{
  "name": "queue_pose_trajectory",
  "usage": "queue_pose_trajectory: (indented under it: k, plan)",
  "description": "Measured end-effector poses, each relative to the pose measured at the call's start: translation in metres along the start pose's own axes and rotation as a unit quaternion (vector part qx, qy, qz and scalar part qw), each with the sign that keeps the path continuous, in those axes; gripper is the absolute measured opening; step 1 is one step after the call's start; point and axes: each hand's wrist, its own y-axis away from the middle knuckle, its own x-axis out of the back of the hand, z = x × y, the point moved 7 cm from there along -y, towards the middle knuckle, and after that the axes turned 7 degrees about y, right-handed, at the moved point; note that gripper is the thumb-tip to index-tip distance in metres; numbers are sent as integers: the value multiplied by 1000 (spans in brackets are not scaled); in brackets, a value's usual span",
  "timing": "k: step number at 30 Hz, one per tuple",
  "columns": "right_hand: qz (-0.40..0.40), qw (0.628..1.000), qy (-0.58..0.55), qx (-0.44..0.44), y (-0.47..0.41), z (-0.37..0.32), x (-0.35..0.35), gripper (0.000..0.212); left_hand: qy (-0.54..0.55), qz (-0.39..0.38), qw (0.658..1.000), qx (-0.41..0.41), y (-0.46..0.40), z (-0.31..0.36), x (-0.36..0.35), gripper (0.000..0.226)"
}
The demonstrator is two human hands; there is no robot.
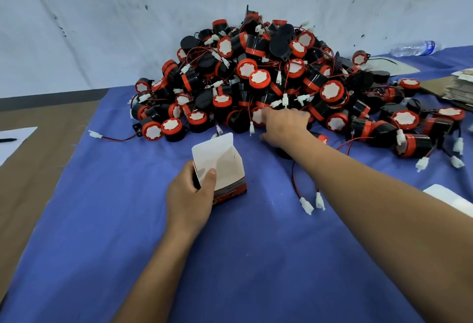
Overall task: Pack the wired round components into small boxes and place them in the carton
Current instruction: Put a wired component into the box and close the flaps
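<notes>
Head view: our left hand (190, 189) grips the open small box (220, 169), mouth up. Beyond and right of the box, our right hand (284, 124) reaches the pile of wired round components (256, 79); whether it pinches one, we cannot tell.

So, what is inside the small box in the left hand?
The box is open on top; only bare white inner walls show, no component. Its bottom is hidden by the left hand and front wall.

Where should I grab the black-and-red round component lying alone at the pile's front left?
Pinch the black-and-red round component across its ribbed red rim, from above. Its white face points toward you, and its wire trails left, clear of the pile.
</notes>
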Motion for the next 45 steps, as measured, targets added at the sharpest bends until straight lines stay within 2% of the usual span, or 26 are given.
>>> queue_pose_trajectory:
  k: [3,5,6,7,9,11,12,14,16,18,19,21,22,24,26,30,33,36,38,40,41,43,45]
  plan:
    - [17,997,-57,58,21,-23,2,29,-3,23,1000,-4,0,3,4,8]
    - [84,981,-155,80,43,-28,11,35,3,39,999,-2,1,4,7,11]
    - [132,961,-229,81,57,-26,18,41,5,46,999,-3,2,5,10,13]
    - [172,929,-318,81,72,-22,24,43,5,51,999,-4,2,6,11,15]
    - [216,833,-501,94,102,-13,36,37,6,56,998,-3,2,6,12,17]
    - [238,747,-610,113,127,-8,51,33,-2,54,998,-8,2,5,12,19]
    - [254,723,-630,128,137,-9,61,35,-9,50,999,-10,2,6,11,20]
    - [264,706,-633,178,153,-26,81,34,-16,43,999,-15,3,6,9,23]
    - [243,731,-588,248,165,-57,95,34,-38,49,998,-25,3,6,9,29]
    - [231,798,-468,302,173,-88,93,47,-70,44,996,-32,4,11,6,26]
    - [217,830,-408,312,172,-99,85,51,-47,30,998,-36,3,10,4,24]
    - [191,870,-341,300,167,-104,66,55,21,9,999,-36,4,10,4,33]
    - [191,881,-324,285,164,-100,59,56,22,11,999,-27,5,8,6,36]
    - [216,894,-303,249,161,-89,51,57,-27,8,999,-37,5,10,7,23]
    - [236,904,-278,221,159,-80,46,55,-24,6,999,-40,5,11,8,16]
    - [233,921,-242,198,160,-76,42,46,10,-1,1000,-2,2,6,8,41]
    - [235,938,-183,178,163,-78,39,37,73,-21,996,39,0,3,7,55]
    - [227,956,-121,141,166,-86,35,31,77,-39,996,30,0,5,4,43]
    - [226,961,-97,123,166,-91,30,27,76,-39,996,28,0,4,4,31]
    - [218,956,-120,152,166,-93,24,24,86,-32,995,39,-1,3,5,24]
    - [223,944,-163,180,167,-91,24,21,85,-27,995,41,-1,3,6,20]
    - [262,893,-308,199,169,-79,28,19,73,-17,996,40,-2,2,7,14]
    - [298,847,-427,102,158,-53,27,25,54,-15,998,38,-3,1,6,10]
